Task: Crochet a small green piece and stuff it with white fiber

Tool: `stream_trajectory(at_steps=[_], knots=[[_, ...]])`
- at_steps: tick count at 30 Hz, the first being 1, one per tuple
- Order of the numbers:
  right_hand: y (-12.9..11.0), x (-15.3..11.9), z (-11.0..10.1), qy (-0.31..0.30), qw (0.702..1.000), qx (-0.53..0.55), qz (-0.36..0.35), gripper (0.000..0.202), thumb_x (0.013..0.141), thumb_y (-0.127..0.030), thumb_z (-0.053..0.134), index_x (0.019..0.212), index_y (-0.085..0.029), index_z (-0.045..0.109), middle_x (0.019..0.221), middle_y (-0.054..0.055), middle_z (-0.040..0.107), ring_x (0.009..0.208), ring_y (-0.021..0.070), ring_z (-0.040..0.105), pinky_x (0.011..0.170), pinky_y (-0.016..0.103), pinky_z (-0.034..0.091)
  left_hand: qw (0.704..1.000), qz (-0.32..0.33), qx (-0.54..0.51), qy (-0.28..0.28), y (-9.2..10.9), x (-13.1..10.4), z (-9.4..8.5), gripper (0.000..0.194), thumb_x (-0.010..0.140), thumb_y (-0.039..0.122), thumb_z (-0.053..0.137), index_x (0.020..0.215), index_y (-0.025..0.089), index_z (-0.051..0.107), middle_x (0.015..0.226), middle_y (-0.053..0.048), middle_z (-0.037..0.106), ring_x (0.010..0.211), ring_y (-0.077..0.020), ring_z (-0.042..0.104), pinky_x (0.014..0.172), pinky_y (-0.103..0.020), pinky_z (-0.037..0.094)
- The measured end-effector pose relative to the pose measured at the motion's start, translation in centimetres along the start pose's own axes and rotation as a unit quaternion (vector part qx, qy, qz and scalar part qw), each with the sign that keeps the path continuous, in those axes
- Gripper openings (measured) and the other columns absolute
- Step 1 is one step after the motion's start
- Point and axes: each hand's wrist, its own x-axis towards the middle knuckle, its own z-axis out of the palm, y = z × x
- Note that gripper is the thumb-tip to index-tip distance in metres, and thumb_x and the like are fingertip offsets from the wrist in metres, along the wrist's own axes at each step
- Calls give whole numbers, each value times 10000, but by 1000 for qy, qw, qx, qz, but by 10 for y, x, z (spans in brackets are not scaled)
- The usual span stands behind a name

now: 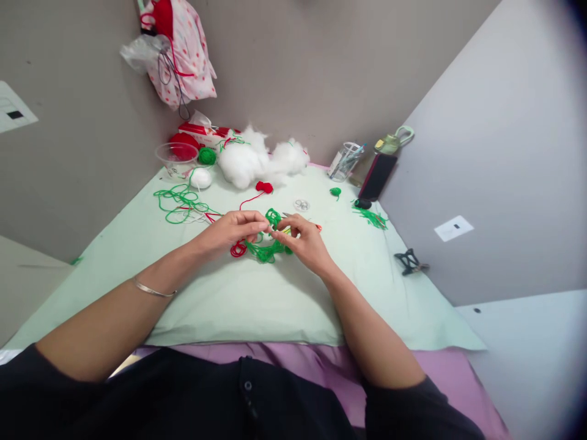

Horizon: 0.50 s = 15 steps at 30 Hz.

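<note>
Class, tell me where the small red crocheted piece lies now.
In the head view, the small red crocheted piece lies slightly left of centre, on the pale green cloth, between the white stuffing and the left hand.

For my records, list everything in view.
Dotted cloth: one, pink, left
Tissue box: one, red-white, back left
Tub: one, clear, left
Bundle: one, red, left
Yarn balls: two, green, white, left
Stuffing: two heaps, white, back
Pen cup: one, clear, right
Bottle: one, green, right
Phone: one, black, right
Small lumps: two, red, green, mid-table
Loose yarn: uncounted, mostly green, table
Disc: one, clear, centre
Clip-like thing: one, black, right
Table cloths: two, green, purple, front
Wall plates: two, white, sides
Left hand: one, bare, centre
Right hand: one, bare, centre
</note>
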Motion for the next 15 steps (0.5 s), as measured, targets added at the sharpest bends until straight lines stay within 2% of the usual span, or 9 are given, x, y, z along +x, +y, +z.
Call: stream_trajectory(at_steps=[3, 6, 9, 11, 13, 15], knots=[[3, 2, 1, 20, 999, 32, 18, 140, 799, -341, 746, 724, -227, 718, 731, -3, 617, 646, 142, 423, 645, 313, 357, 999, -18, 14, -28, 0, 0, 2, 336, 838, 489, 729, 789, 158, 760, 569, 22, 481, 543, -106, 421, 537, -248, 337], [3, 1, 0, 18, 997, 62, 34, 165, 822, -379, 714, 805, -217, 736, 789, 2, 650, 621, 127, 431, 600, 302, 348, 999, -26, 16, -10, -6, 3, 3, 395, 860, 536, 702, 786, 150, 733, 537, 41, 442, 474, -84, 362, 484, -240, 288], [0, -1, -1, -12, 994, 103, 39, 194, 823, -401, 714, 866, -215, 747, 832, 9, 666, 644, 126, 468, 606, 295, 353, 999, -22, -7, 28, -14, 6, 5, 364, 853, 537, 722, 923, 183, 676, 642, 42, 543, 462, -68, 380, 467, -223, 312], [-2, -2, -2, -40, 992, 115, 37, 198, 830, -402, 709, 872, -212, 746, 821, 8, 661, 644, 123, 468, 606, 290, 344, 999, -32, -30, 24, -20, 7, 8, 375, 869, 552, 703, 941, 186, 660, 586, 57, 498, 439, -72, 373, 464, -226, 345], [-4, -3, -2, -62, 992, 106, 33, 194, 832, -393, 699, 857, -205, 737, 797, 5, 656, 644, 121, 469, 609, 285, 340, 997, -46, -58, 8, -23, 8, 11, 376, 873, 544, 699, 880, 170, 663, 508, 79, 392, 412, -71, 332, 447, -228, 339], [-6, -3, -3, -72, 992, 102, 35, 176, 824, -369, 688, 837, -197, 721, 776, 2, 655, 652, 122, 475, 614, 279, 341, 995, -48, -92, 10, -23, 9, 12, 327, 831, 473, 759, 835, 162, 655, 520, 78, 391, 412, -57, 314, 426, -213, 295]])
